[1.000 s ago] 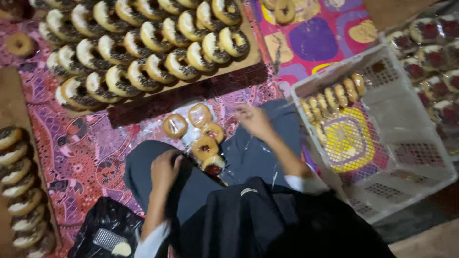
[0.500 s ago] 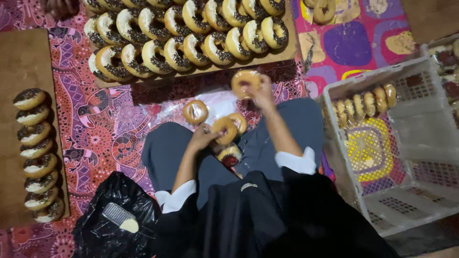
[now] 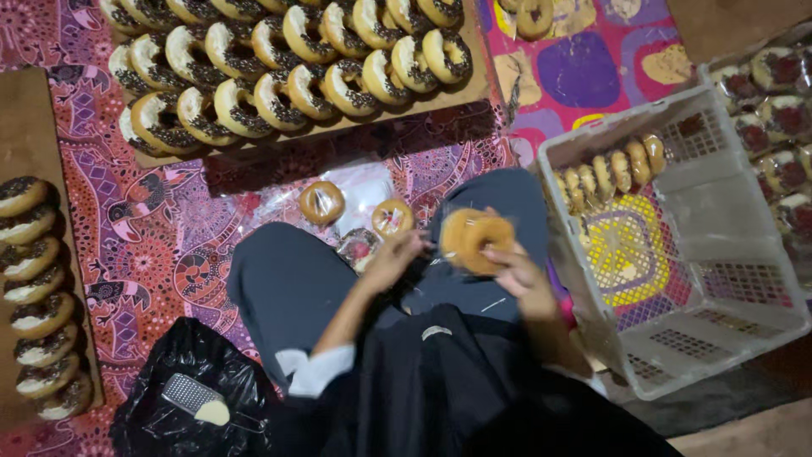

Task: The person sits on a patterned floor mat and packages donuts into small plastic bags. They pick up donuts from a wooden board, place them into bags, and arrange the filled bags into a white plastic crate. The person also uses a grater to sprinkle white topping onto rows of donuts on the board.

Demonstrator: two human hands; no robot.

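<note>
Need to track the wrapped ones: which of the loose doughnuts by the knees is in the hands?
The plain golden-brown doughnut over the lap, gripped by the right hand with the left hand alongside; two others lie on the cloth.

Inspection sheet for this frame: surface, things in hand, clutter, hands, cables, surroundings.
Surface: patterned pink and purple cloth on the floor; the person sits on it.
Things in hand: one ring doughnut held over the lap; two bagged doughnuts lie on clear plastic in front of the knees.
Clutter: black plastic bag at lower left with a small metal grater on it.
Hands: right hand grips the doughnut from below; left hand touches its near edge.
Cables: nothing seen.
Surroundings: wooden board with rows of chocolate-topped doughnuts ahead; white crate at right holding one row of doughnuts; another row along the left edge.
</note>
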